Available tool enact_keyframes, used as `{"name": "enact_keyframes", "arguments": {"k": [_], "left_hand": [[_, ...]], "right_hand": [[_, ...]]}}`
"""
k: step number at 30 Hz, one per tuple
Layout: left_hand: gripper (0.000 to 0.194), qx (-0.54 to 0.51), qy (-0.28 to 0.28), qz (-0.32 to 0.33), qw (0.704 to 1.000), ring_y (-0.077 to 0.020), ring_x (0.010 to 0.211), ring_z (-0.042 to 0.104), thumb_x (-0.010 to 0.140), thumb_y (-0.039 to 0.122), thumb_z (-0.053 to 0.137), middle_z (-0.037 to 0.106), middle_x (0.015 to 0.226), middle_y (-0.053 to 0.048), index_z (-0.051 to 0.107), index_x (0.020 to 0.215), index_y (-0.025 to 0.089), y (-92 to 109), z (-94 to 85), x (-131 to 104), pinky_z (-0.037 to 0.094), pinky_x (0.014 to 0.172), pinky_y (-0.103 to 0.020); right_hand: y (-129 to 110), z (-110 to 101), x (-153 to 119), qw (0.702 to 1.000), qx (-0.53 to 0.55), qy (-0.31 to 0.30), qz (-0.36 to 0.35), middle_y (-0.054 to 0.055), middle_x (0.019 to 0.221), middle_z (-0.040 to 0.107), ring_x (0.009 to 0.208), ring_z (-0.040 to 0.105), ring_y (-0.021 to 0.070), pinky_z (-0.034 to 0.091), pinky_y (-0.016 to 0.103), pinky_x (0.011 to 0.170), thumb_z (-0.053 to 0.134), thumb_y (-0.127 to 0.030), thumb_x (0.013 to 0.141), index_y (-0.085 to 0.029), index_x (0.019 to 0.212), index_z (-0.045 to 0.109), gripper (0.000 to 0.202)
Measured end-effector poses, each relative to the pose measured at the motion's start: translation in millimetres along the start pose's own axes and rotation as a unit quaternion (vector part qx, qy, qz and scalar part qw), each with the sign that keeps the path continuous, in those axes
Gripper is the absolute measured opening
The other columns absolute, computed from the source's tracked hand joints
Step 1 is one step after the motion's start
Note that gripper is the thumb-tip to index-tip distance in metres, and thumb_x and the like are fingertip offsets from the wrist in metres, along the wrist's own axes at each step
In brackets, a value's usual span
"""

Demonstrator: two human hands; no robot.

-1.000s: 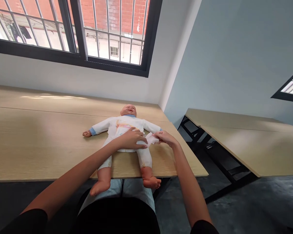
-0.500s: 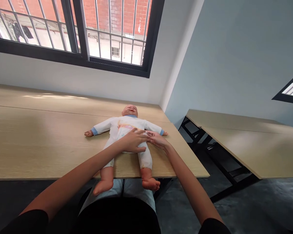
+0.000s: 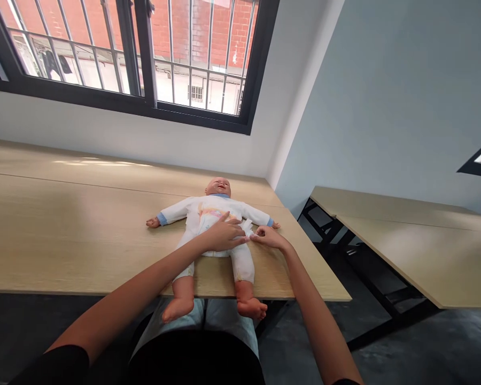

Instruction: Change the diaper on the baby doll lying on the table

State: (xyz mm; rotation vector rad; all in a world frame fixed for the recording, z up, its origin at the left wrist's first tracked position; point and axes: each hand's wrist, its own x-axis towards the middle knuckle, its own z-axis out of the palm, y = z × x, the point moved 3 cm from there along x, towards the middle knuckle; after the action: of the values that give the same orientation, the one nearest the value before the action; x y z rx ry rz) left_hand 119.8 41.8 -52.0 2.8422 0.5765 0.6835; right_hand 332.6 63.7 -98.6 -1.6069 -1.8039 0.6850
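A baby doll (image 3: 219, 187) lies on its back on the wooden table (image 3: 104, 240), dressed in a white suit (image 3: 243, 264) with blue cuffs and collar. Its bare feet stick out past the table's near edge. Across the doll's belly rests my left hand (image 3: 225, 235), open, fingers stretched toward its side. My right hand (image 3: 268, 237) is beside the doll's hip, thumb and finger pinched at a white cloth strip (image 3: 247, 225) on the suit's side. Fingers partly cover where the strip joins the garment.
Past the table's right edge stands a second wooden table (image 3: 417, 246) on black legs, with a gap of dark floor (image 3: 304, 326) between them. A barred window (image 3: 200, 64) is in the wall behind. My legs are under the near edge.
My right hand has drawn back slightly from the left and closed into a pinch; the white strip now stands out at the doll's side. The left hand stays on the belly. The view shifted slightly.
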Motion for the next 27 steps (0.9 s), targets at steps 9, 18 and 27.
{"name": "enact_keyframes", "arguments": {"k": [9, 18, 27], "left_hand": [[0.026, 0.014, -0.011, -0.011, 1.0, -0.0343, 0.134, 0.045, 0.097, 0.035, 0.048, 0.074, 0.107, -0.006, 0.072, 0.096, 0.025, -2, 2.7, -1, 0.006, 0.115, -0.065], [0.035, -0.04, 0.18, -0.112, 0.976, -0.0293, 0.113, 0.053, 0.085, 0.041, 0.065, 0.051, 0.119, -0.014, 0.05, 0.107, 0.018, -18, -5.8, -2, 0.043, 0.102, -0.051], [0.075, -0.275, 0.26, -0.146, 0.914, -0.0305, 0.124, 0.05, 0.066, 0.032, 0.078, 0.04, 0.137, -0.017, 0.036, 0.127, 0.019, -43, 0.2, -6, 0.048, 0.097, -0.042]], "right_hand": [[-19, -4, 3, 0.972, 0.218, 0.089, 0.015, 0.002, 0.077, 0.065, 0.071, 0.061, 0.0171, 0.05, 0.028, 0.067, 0.071, -0.054, 0.062, -0.02, 0.091, 0.052, 0.049], [-79, 12, 23, 0.96, 0.241, 0.14, -0.019, -0.008, 0.061, 0.055, 0.061, 0.062, 0.0183, 0.051, 0.03, 0.061, 0.075, -0.037, 0.059, -0.02, 0.105, 0.045, 0.058], [-111, 50, 12, 0.981, 0.14, 0.116, -0.073, 0.001, 0.073, 0.071, 0.077, 0.071, 0.0218, 0.052, 0.033, 0.076, 0.059, -0.031, 0.086, -0.02, 0.116, 0.052, 0.032]]}}
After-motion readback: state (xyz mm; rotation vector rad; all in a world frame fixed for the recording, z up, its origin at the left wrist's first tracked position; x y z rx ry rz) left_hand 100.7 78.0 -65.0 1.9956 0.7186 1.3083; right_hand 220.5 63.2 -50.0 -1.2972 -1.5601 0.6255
